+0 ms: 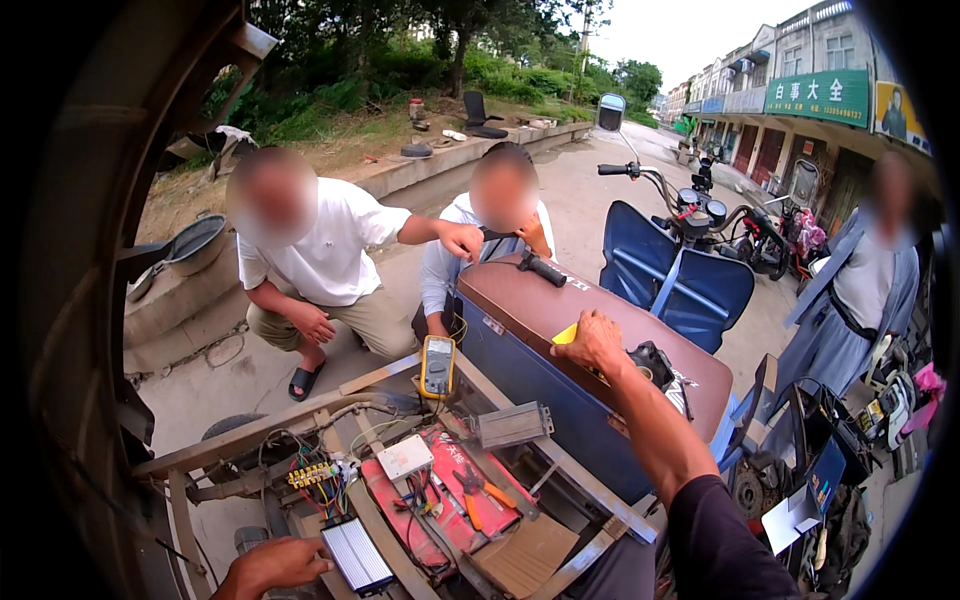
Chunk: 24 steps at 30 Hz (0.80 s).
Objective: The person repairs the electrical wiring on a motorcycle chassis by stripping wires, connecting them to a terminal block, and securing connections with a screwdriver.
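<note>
My right hand (597, 343) reaches over the brown padded seat (640, 350) of a blue box, its fingers closed on a small yellow object (566, 334) whose kind I cannot make out. Low in view, my left hand (285, 563) lies with fingers stretched beside a silver finned box (357, 553); whether they touch is unclear. Around it on the metal vehicle frame are a yellow terminal block (311, 475) with coloured wires, a white box (405, 458) and red batteries (405, 520). Orange-handled pliers (475, 512) lie on the batteries, near a grey metal box (513, 426) and cardboard (535, 553).
A person in white (310, 240) crouches at left, an arm stretched toward the seat. Beside them another person (435, 270) is by a yellow multimeter (437, 367). A black handlebar grip (545, 268) rests on the seat. Blue three-wheeler front (675, 285), standing person (868, 270) and clutter at right.
</note>
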Tool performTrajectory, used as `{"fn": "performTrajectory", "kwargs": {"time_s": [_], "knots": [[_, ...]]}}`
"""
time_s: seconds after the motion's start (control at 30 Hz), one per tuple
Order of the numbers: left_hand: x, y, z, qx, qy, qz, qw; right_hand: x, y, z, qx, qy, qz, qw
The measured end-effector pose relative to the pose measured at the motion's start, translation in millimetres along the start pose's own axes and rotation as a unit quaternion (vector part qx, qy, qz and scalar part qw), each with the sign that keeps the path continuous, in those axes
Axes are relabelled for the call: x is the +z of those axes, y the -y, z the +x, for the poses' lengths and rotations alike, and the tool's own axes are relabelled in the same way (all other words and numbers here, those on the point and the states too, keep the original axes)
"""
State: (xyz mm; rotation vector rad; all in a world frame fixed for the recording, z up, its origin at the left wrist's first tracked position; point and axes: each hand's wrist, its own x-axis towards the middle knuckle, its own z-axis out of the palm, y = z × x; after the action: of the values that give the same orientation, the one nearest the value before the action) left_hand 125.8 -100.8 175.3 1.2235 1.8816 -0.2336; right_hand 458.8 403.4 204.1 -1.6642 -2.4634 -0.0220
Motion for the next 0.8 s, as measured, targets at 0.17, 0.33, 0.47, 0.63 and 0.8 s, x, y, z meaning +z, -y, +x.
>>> {"fn": "performTrajectory", "kwargs": {"time_s": [0.17, 0.33, 0.47, 0.63, 0.8], "knots": [[-6, -44, -5, 0.124, -0.067, -0.042, 0.989, -27, 57, -47, -0.100, -0.009, 0.123, 0.987], [-19, -51, 8, 0.190, -0.149, -0.172, 0.955, -19, 149, -118, -0.229, 0.065, 0.191, 0.952], [-52, -44, 39, 0.218, -0.096, -0.324, 0.915, -2, 205, -173, -0.275, 0.086, 0.211, 0.934], [-103, 17, 77, 0.131, -0.151, -0.224, 0.954, 31, 245, -225, -0.268, 0.143, 0.209, 0.929], [-57, 121, 131, 0.035, -0.318, -0.240, 0.917, 70, 269, -246, -0.287, 0.119, 0.165, 0.936]]}}
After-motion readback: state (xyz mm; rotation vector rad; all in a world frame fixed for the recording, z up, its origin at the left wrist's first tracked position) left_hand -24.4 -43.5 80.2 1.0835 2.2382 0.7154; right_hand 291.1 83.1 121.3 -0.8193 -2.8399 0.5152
